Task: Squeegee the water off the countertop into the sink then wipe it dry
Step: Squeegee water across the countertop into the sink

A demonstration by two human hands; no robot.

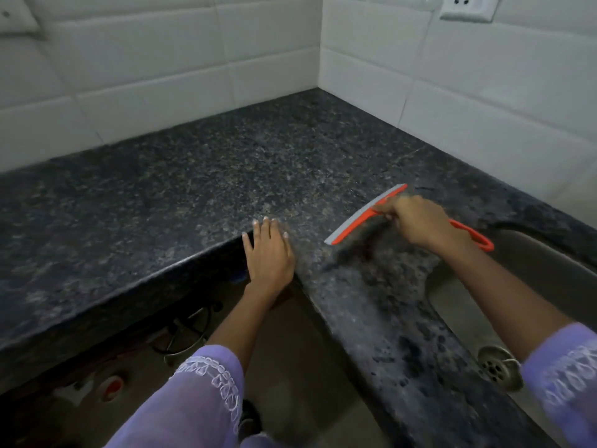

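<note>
**Squeegee held on a speckled stone worktop beside a sink**

Left: flat, dark grey granite-like worktop [161, 176], mottled with pale flecks, L-shaped, with a rounded front edge; glossy white rectangular wall tiles [155, 79] behind. Below the edge, dim floor clutter, too blurred to identify.

Centre: left hand [269, 250] laid palm down at the inner corner of the worktop, fingers [266, 227] straight and slightly apart, holding nothing; lilac sleeve [206, 392] with white embroidered trim.

Right of centre: squeegee [365, 218] on the worktop near the sink, orange plastic frame with a thin grey rubber blade. Long axis of the blade diagonal, from lower left to upper right; looped orange handle pointing right, over the sink rim. Right hand [420, 221] with fingers curled round the handle just behind the blade, motion-blurred.

Far right: dull metal sink [465, 305], rounded basin, perforated round drain [499, 367].
</note>
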